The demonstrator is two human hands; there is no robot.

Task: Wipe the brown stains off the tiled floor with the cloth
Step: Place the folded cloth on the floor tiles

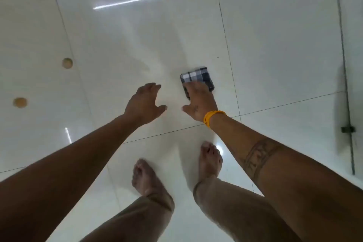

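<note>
Checked cloth point(197, 78) lies on the tiled floor point(275, 45) under the right hand point(198, 102), fingers on it. Left hand point(144, 103) hovers loose, holding nothing. Brown stains point(67, 63) sit far left.

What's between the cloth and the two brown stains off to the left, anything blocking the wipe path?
Only the left hand. It hovers open over the tile just left of the checked cloth, which the right hand presses to the floor. Beyond it, bare tile runs to the nearer stain and the farther stain.
</note>
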